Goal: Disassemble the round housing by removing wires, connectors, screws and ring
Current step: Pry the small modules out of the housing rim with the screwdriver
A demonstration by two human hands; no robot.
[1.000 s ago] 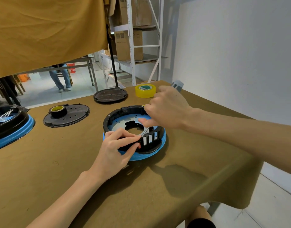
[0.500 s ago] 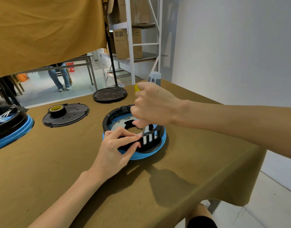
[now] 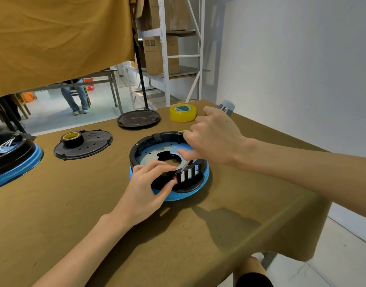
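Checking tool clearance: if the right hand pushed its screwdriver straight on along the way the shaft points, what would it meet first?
Probably the left hand's fingertips and the housing wall they pinch; the screwdriver in the right hand slants toward them. Depth is unclear.

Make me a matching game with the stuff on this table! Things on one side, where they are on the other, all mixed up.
Things:
1. yellow tape roll
2. dark tape roll
3. screwdriver
4. left hand

Places:
A. held in the right hand
B. gripping the near wall of the round housing
C. standing on the brown table, beyond the housing
D. sitting on the black disc with holes

Pairs: 1-C, 2-D, 3-A, 4-B
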